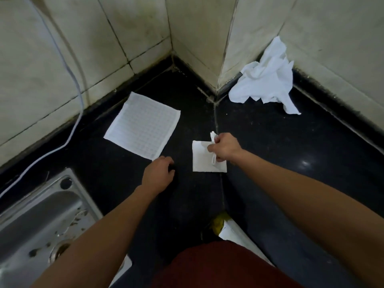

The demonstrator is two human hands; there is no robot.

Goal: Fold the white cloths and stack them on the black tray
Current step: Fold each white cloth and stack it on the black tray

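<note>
Now one flat cloth (142, 125), one folded cloth (200, 161), one crumpled heap (266, 82); right grip (225, 147) pinches folded cloth; left grip (159, 173) loose, empty.

We see a black stone countertop (270, 146) running into a corner, with a grouted seam (216, 121) crossing it toward us. Pale, stained wall tiles (31, 59) rise behind it on both sides. A white cable (76, 94) hangs down the left wall and trails along the counter. At lower left sits a steel sink (41, 215), scraps speckled around its drain (60, 249). Near the bottom lies something yellow (218, 224) that we cannot identify
</note>
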